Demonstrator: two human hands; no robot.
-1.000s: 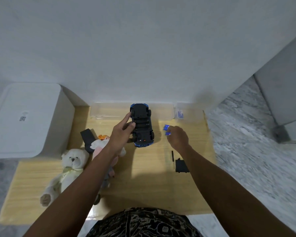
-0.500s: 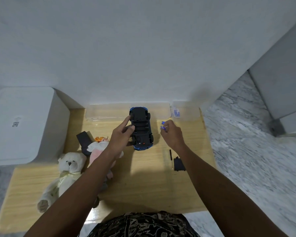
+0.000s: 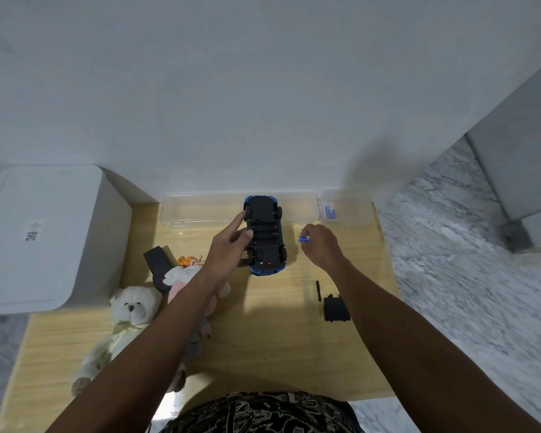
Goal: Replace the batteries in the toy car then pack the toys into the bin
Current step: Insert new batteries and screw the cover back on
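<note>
Toy car (image 3: 265,235) lies belly-up on the wooden table (image 3: 263,345), at about 12 o'clock from the person, just short of the clear tray (image 3: 200,210) along the wall. Long axis runs 12 to 6; which end is the nose I cannot tell. Battery bay in the underside looks open.

Left hand (image 3: 228,251) rests against the car's 9 o'clock flank — fingers loosely spread, index fingertip at the far wheel, thumb on the chassis edge. A steadying touch, not a full wrap.

Right hand (image 3: 320,245) at 3 o'clock of the car, apart from it, fingers curled, pinching a small blue battery (image 3: 304,238).

Risks, as judged:
- Battery seated wrong way round — polarity marks are too small to read.
- Light left-hand hold; pressing a cell in could skid or roll the car.
- Black cover (image 3: 336,308) and thin screwdriver (image 3: 318,290) lie at 4 o'clock, under the right forearm's path; a sweep could knock them off.
</note>
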